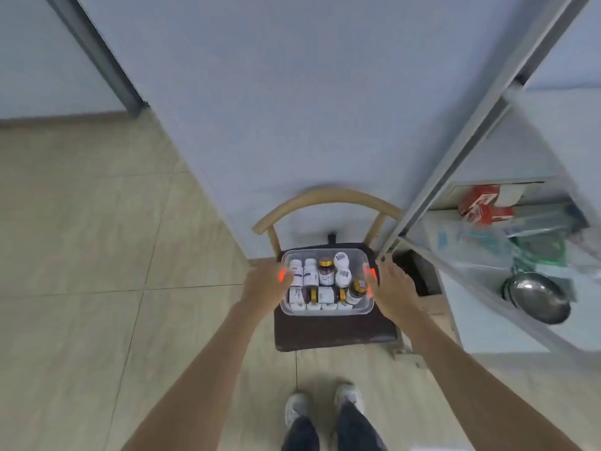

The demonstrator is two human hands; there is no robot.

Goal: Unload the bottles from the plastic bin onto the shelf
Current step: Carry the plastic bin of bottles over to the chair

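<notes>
— Since the plastic bin (326, 310) sits on the dark seat of the chair (328, 330) and is packed with bottles (326, 275), what worries you?

— Tipping it. If I lift one side ahead of the other, the upright bottles topple against each other, and the seat gives the bin little spare room at its sides. The shelf (487, 118) stands just right of the chair, its lower levels crowded — a metal bowl (538, 296), a red box (481, 205), plastic packets — so a bottle set down carelessly could knock something off.

— And your hands?

— My left hand (265, 283) is at the bin's left side, fingers curled over the orange clip (281, 275) there. My right hand (392, 284) is against the bin's right side by the other clip — from this angle I cannot tell whether those fingers grip it or only rest there. No bottle is out yet, I judge.
</notes>
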